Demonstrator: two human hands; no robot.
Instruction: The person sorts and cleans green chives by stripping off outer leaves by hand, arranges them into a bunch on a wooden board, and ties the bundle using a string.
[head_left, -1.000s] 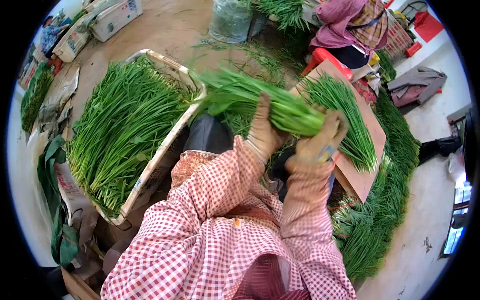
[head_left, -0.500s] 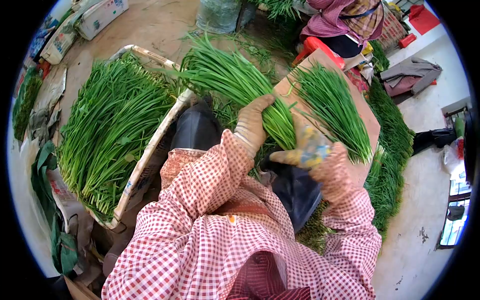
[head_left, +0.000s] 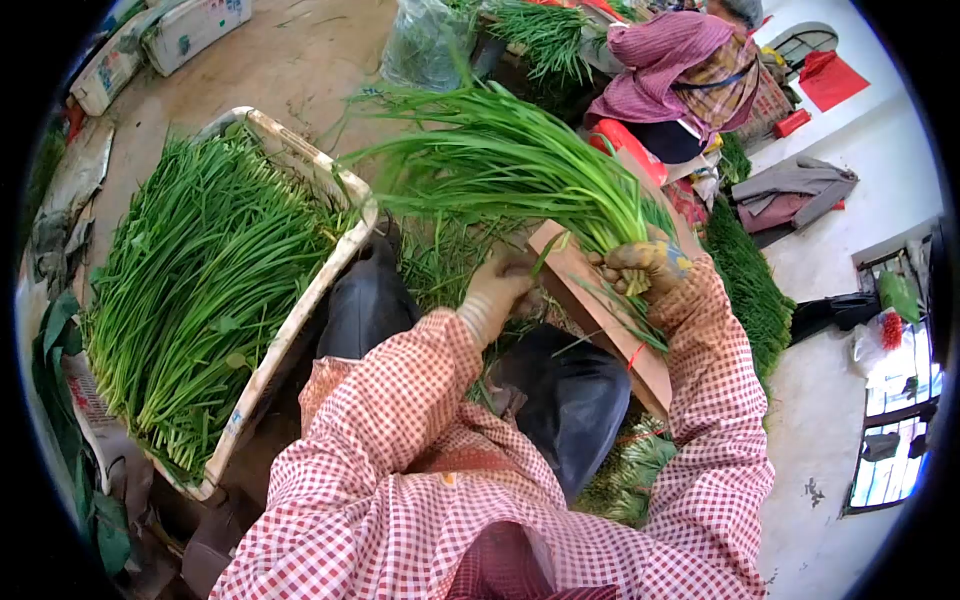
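Note:
My right hand [head_left: 648, 266], in a soiled glove, is closed round the pale stem ends of a bunch of long green leaves [head_left: 520, 155]. The bunch is raised, its leaf tips fanning out to the left. Below the leaves, my gloved left hand [head_left: 503, 290] is apart from the bunch, fingers curled; a few loose blades are beside it, and whether it pinches any is unclear. Under my right hand is a brown board [head_left: 590, 300], with more green stalks on it, partly hidden by the bunch.
A white crate [head_left: 285, 335] full of green stalks stands at the left. Bundled greens [head_left: 745, 290] lie beyond the board at the right. A co-worker [head_left: 680, 75] sits at the upper right by a red stool [head_left: 625, 145]. Dark boots [head_left: 570, 400] are below my hands.
My right hand has gone from open beside the stems to gripping them, and the bunch has swung up and right. My left hand has let go and moved down. The view has shifted.

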